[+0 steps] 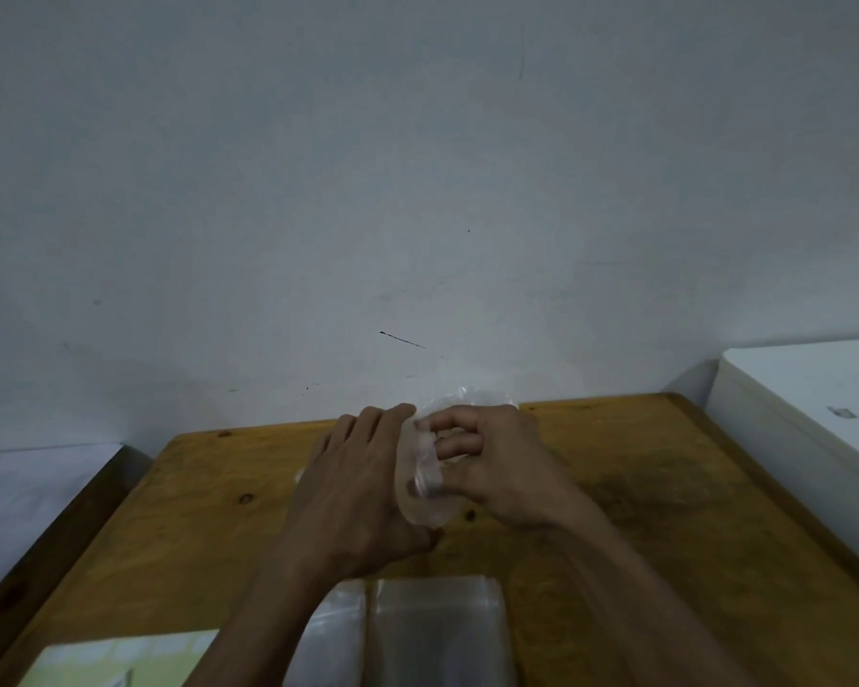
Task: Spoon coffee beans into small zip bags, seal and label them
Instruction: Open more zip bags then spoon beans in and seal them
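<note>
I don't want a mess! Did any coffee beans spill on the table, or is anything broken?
No spilled beans show on the wooden table, and nothing looks broken. Both the left hand and the right hand hold one clear bag, which looks crumpled. Flat clear bags lie near the front edge.

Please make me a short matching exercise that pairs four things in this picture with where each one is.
Things:
1. clear bag
2. flat bags
3. white box
4. green sheet

Places:
A. at the right edge, beside the table
B. on the table's near left corner
C. held up between the left hand and right hand
D. lying on the table just below the wrists

Pairs: 1-C, 2-D, 3-A, 4-B
</note>
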Motion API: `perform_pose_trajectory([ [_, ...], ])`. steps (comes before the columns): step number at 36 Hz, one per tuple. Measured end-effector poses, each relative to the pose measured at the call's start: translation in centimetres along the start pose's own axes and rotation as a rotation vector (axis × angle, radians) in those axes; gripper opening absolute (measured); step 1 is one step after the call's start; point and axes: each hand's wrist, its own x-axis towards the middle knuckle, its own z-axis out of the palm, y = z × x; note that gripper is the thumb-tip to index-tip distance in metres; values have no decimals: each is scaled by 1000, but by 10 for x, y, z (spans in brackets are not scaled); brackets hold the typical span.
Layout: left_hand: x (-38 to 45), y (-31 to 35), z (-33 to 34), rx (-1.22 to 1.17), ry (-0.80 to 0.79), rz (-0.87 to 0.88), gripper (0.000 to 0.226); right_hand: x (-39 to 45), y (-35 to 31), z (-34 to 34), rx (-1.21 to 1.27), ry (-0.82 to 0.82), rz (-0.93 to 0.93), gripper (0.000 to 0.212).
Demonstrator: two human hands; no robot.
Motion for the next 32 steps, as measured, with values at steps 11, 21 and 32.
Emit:
perform_pose_trajectory([
  [11, 0, 4, -14, -250, -73, 32, 110, -5, 8, -8, -17, -129, -176, 17],
  [21, 0, -10, -9, -284, -254, 19, 109, -3, 13, -12, -187, -264, -210, 40],
  [32, 7, -2, 2, -379, -166, 43, 90, 0, 6, -11, -458, -222, -234, 36],
])
